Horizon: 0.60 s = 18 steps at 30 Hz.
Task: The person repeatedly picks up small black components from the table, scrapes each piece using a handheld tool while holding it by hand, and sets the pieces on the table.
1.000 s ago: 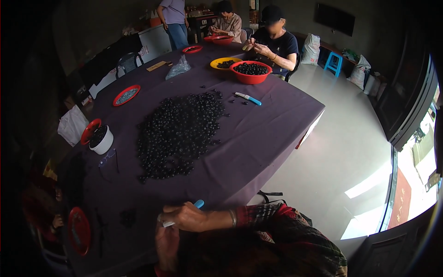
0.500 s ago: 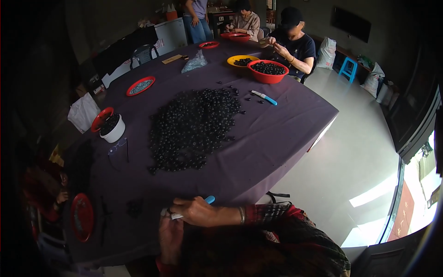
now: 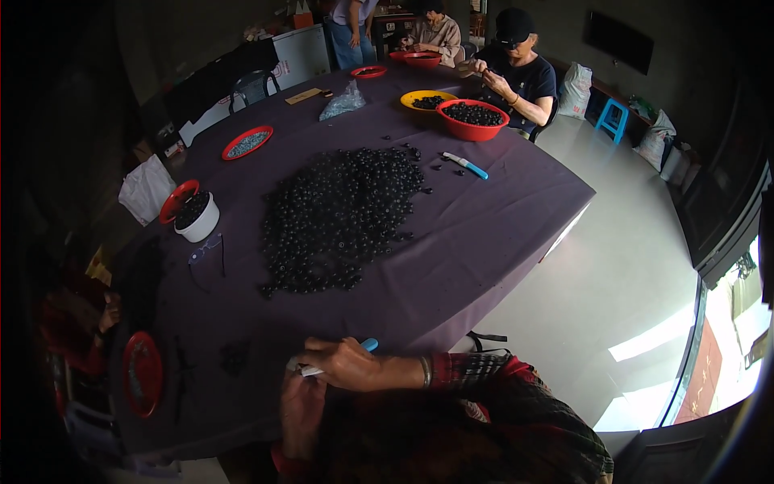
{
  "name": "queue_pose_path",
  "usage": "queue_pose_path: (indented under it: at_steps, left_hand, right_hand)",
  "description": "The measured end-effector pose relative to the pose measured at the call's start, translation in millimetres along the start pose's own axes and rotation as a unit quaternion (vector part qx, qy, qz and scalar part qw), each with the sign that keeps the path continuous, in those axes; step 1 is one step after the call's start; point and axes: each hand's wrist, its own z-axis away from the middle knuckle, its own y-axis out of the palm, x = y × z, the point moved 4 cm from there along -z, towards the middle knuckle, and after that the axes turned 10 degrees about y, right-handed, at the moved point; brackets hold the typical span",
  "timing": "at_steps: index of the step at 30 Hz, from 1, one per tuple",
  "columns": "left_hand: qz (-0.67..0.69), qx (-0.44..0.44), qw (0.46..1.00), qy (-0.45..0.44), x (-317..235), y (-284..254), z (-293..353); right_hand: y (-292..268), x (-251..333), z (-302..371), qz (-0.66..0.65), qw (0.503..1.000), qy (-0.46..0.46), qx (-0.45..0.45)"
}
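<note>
Presently, right hand [image 3: 343, 363] grips blue-handled tool [image 3: 369, 344], its pale end near left hand [image 3: 302, 405], whose grip I cannot tell; heap of black pieces [image 3: 339, 222] lies beyond.

Black round pieces [image 3: 339, 218] on a purple-grey surface [image 3: 427, 274].
Near: tool [image 3: 369, 344] blue at one end, white at the other; sleeve [image 3: 476, 372] red and black, pale checks. Far right: red bowl [image 3: 472, 131], yellow dish [image 3: 408, 101], bright blue stool [image 3: 613, 107]. Left: white tub [image 3: 203, 227]; nearer, red plate [image 3: 154, 379].
</note>
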Motion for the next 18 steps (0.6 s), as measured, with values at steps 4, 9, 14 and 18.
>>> queue_pose_path:
  at_steps: [4,9,14,18]
  left_hand:
    - [0.026,0.027,0.999,0.004,-1.3,7.5,2.9]
    - [0.025,-0.003,0.999,-0.022,2.2,1.6,1.3]
    - [0.001,-0.043,0.999,-0.026,2.9,-3.1,5.8]
    - [0.011,-0.04,0.999,-0.023,0.7,-4.8,8.4]
  right_hand:
    - [0.6,1.9,-0.6,0.016,1.0,0.0,0.015]
    - [3.6,-0.4,1.5,0.033,0.999,-0.011,0.012]
    - [11.3,0.3,7.5,0.084,0.996,-0.022,-0.007]
    - [12.4,10.6,11.5,0.132,0.989,-0.072,-0.007]
